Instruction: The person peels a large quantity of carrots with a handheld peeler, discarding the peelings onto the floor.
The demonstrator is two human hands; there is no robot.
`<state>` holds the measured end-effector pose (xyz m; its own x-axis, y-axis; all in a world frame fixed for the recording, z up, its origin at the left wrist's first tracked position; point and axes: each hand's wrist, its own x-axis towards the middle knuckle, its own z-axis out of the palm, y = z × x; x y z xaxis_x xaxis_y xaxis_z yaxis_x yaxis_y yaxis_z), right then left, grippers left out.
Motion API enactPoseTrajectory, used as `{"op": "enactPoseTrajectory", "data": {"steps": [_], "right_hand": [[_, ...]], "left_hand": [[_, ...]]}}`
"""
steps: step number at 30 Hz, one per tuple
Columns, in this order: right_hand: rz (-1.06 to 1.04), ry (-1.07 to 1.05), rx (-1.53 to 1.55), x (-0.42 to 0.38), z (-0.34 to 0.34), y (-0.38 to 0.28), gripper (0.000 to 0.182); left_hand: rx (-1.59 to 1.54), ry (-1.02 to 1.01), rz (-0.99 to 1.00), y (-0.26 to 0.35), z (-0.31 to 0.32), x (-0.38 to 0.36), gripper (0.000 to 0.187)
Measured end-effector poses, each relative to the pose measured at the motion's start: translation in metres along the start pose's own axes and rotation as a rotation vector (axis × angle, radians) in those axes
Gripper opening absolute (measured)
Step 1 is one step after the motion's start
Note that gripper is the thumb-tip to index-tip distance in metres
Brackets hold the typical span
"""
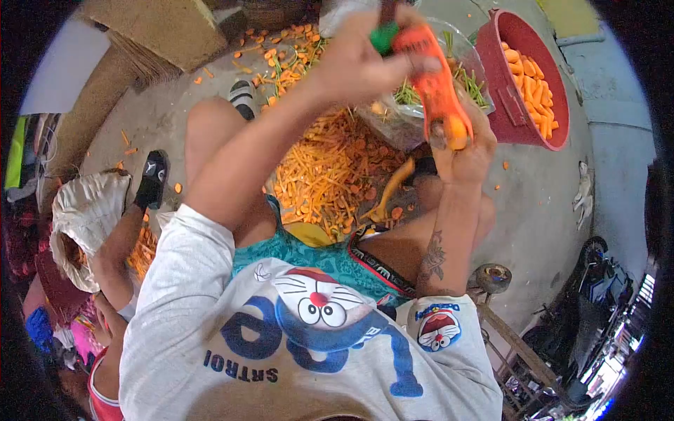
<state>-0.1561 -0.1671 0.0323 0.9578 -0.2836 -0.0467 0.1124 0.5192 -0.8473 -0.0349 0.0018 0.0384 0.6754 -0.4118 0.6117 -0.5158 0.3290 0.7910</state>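
Note:
My left hand (pixel 365 67) is closed around a tool with a green and dark handle (pixel 385 36), partly cut off by the top edge and blurred. Its fingers also touch a long, bright orange-red piece (pixel 437 88) with dark marks, whose exact kind I cannot make out. At the lower end of that piece shows the rounded tip of a carrot (pixel 458 132), and my right hand (pixel 463 151) is closed around it from below. Beneath both hands, a heap of carrot peelings and slices (pixel 323 172) lies on the floor between my legs.
A red tub (pixel 505 105) of peeled carrots (pixel 535 91) stands at the upper right. Beside it sits a clear plastic bag (pixel 414 112) with green stems. Another person's leg (pixel 116 245) and a white sack (pixel 88 217) are at left. A metal frame (pixel 519 344) stands at right.

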Motion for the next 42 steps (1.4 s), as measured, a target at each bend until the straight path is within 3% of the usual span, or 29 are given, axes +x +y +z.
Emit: {"op": "enactPoseTrajectory", "data": {"steps": [2,3,4,5,7,8,10,11,13,14,17,18,19,20,21,22,23,25,27,29,30,31,33,36,37,39,41,42], "right_hand": [[-0.001,-0.083,0.054,0.001,-0.005,-0.001,0.045],[0.08,-0.228,0.142,0.003,-0.005,-0.004,0.045],[0.16,-0.374,0.228,0.004,-0.004,-0.006,0.045],[0.155,-0.377,0.227,0.004,-0.002,-0.007,0.045],[0.099,-0.09,0.072,0.001,0.009,-0.008,0.047],[0.095,-0.086,0.072,0.001,0.018,-0.007,0.047],[0.016,0.165,-0.042,0.0,0.028,-0.006,0.049],[-0.004,0.25,-0.084,0.0,0.026,-0.006,0.049],[0.086,-0.125,-0.067,-0.003,0.009,-0.01,0.049],[0.082,-0.126,-0.063,-0.004,0.01,-0.01,0.049],[0.098,-0.107,-0.044,-0.002,0.021,-0.014,0.047],[0.081,-0.06,-0.048,0.002,0.016,-0.01,0.047],[0.065,-0.005,-0.051,0.003,0.016,-0.009,0.047],[0.062,0.003,-0.051,0.002,0.018,-0.009,0.047],[0.016,0.153,-0.137,-0.001,0.031,-0.01,0.047],[0.0,0.226,-0.183,-0.003,0.03,-0.011,0.046],[-0.013,0.301,-0.229,-0.005,0.028,-0.011,0.046],[0.069,-0.152,-0.147,-0.005,0.012,-0.016,0.042],[0.097,-0.146,-0.057,-0.008,0.018,-0.017,0.04],[0.122,-0.148,0.026,-0.003,0.018,-0.021,0.038],[0.187,-0.155,0.082,-0.001,0.011,-0.02,0.037],[0.256,-0.158,0.139,0.0,0.005,-0.019,0.037],[0.265,-0.143,0.134,0.001,-0.001,-0.016,0.038],[0.26,-0.164,0.127,0.0,0.002,-0.015,0.04],[0.251,-0.201,0.12,-0.002,0.004,-0.016,0.041],[0.256,-0.288,0.167,-0.003,0.002,-0.016,0.042],[0.261,-0.389,0.213,0.0,0.006,-0.015,0.043],[0.089,-0.229,0.156,-0.005,0.023,-0.014,0.041]], "left_hand": [[0.058,0.09,-0.094,-0.002,-0.027,0.018,0.013],[0.114,0.173,-0.18,0.0,-0.038,0.024,0.011],[0.116,0.17,-0.176,-0.001,-0.04,0.025,0.011],[0.054,0.216,-0.186,-0.004,-0.041,0.024,0.012],[-0.01,0.263,-0.187,-0.003,-0.025,0.02,0.013],[-0.153,0.267,0.038,-0.001,0.002,0.012,0.014],[-0.134,-0.092,0.172,0.002,0.006,0.001,0.02],[-0.138,-0.088,0.165,-0.002,0.0,0.001,0.02],[-0.092,0.107,-0.053,-0.006,-0.016,0.014,0.016],[0.009,0.095,-0.119,-0.001,-0.034,0.025,0.012],[0.036,0.22,-0.102,-0.018,-0.045,0.022,0.014],[0.109,0.168,-0.24,0.006,-0.03,0.017,0.019],[0.107,0.16,-0.24,0.008,-0.019,0.013,0.019],[0.042,0.003,-0.064,0.005,-0.008,0.008,0.02],[-0.024,-0.147,0.109,0.005,0.002,0.003,0.022],[-0.207,0.0,0.012,0.006,0.009,-0.003,0.017],[-0.209,0.006,0.003,0.006,0.004,0.0,0.017],[0.011,0.181,-0.119,0.0,-0.025,0.022,0.012],[0.053,0.207,-0.082,-0.02,-0.044,0.026,0.01],[0.58,0.168,-0.058,-0.051,-0.049,0.021,0.021],[0.758,0.031,-0.143,-0.028,-0.036,0.014,0.026],[0.758,0.029,-0.143,-0.019,-0.027,0.009,0.026],[0.83,-0.274,-0.289,-0.009,-0.011,0.001,0.027],[0.648,-0.372,-0.215,0.025,0.004,0.002,0.027],[0.645,-0.377,-0.215,0.011,0.003,0.0,0.027],[0.782,-0.575,-0.403,-0.018,-0.006,0.0,0.028],[0.82,-0.57,-0.448,-0.023,-0.013,-0.001,0.027],[0.745,-0.486,-0.366,-0.023,-0.013,-0.001,0.026]]}}
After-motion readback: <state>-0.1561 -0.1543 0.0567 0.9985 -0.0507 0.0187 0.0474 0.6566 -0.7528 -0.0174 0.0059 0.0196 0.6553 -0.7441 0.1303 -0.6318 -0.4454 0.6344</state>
